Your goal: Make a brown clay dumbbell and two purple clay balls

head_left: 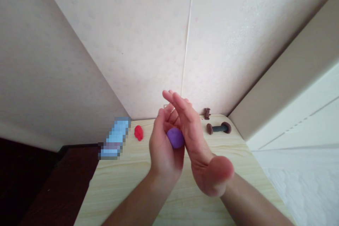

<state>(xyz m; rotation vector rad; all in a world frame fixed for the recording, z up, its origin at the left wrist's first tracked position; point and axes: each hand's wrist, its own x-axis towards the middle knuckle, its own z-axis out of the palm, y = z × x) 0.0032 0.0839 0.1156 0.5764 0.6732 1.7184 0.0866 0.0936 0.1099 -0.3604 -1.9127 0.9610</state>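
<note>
A smooth purple ball of what looks like modelling clay (175,138) sits between my two palms, above the table. My left hand (165,144) is cupped around its left side with the fingers curled. Flat and stretched out, my right hand (194,134) stands against the ball's right side, its thumb pointing back toward me. The faces of the ball that meet the palms are hidden.
The pale wood-grain table (196,208) meets a papered wall (148,49). Left of my hands lie a red lump (138,132) and a pixelated blue item (116,139). On the right are a dumbbell-shaped piece (218,128) and a small brown figure (207,113).
</note>
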